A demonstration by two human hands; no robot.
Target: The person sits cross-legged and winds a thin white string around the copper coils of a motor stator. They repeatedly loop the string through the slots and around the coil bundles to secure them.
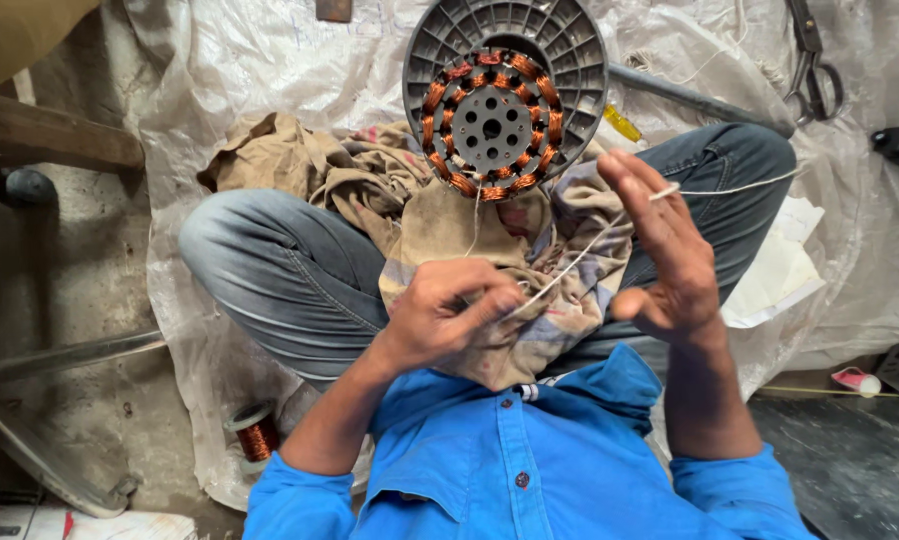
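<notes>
While you sit cross-legged, the white string [570,265] runs taut between your two hands above your lap. Your left hand [448,312] is curled shut, thumb and forefinger pinching the string's near end just over the cloth [440,215]. Your right hand [665,250] is raised, palm turned inward, fingers spread and loosely bent; the string crosses its fingertips and trails off to the right over your knee. A second strand drops from the motor stator [492,123], which rests on the cloth between your knees, copper windings around a grey hub, leaning on a grey plastic spool [570,50] behind it. Left forearm angles in from the lower left, right forearm stands nearly upright. Both sleeves blue.

Outward: white plastic sheet [250,70] under you, scissors [812,65] at top right, well apart from the right hand. A small reel of copper wire [257,432] sits by your left elbow. A metal rod [700,100] lies behind the right knee. Open space between the hands and above the cloth.
</notes>
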